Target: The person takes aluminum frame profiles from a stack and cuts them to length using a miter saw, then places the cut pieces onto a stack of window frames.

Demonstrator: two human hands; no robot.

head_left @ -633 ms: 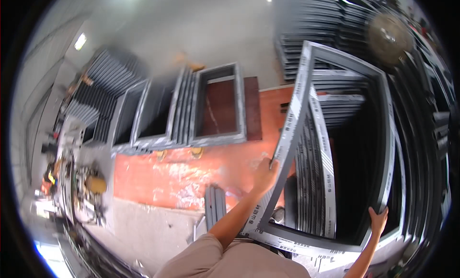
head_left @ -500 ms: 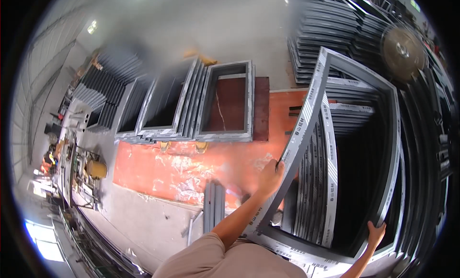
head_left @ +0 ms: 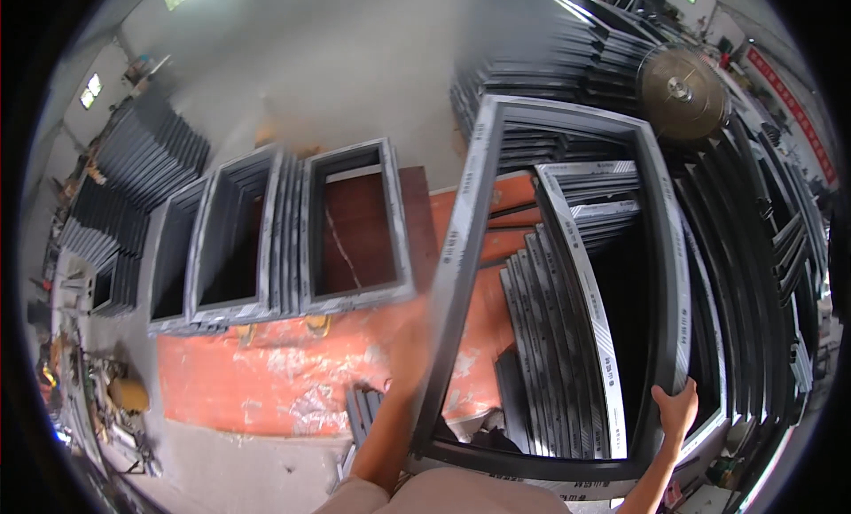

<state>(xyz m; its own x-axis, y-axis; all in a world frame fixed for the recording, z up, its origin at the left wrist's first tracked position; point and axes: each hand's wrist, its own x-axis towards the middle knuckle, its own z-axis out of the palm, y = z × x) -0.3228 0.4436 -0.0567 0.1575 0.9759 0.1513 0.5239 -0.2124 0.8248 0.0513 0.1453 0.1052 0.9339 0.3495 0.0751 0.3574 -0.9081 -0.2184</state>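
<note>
A large grey rectangular window frame (head_left: 678,310) with pale printed film stands upright in front of me, slightly tilted. My right hand (head_left: 677,408) is wrapped round the lower part of its right bar. By its left bar is my left hand (head_left: 410,354), so blurred that its fingers cannot be made out. Through the opening I see a stack of similar frames (head_left: 576,292) leaning together.
On the left, several frames (head_left: 266,239) stand in a row beside a dark red board (head_left: 417,221). Under them lies an orange sheet (head_left: 222,372). More frames (head_left: 736,275) are stacked at the right, near a round fan (head_left: 683,93).
The view has turned, and the stacks at left now appear lower. The held frame stands more upright and further left in view. My left hand, clearly gripping it before, is now blurred.
</note>
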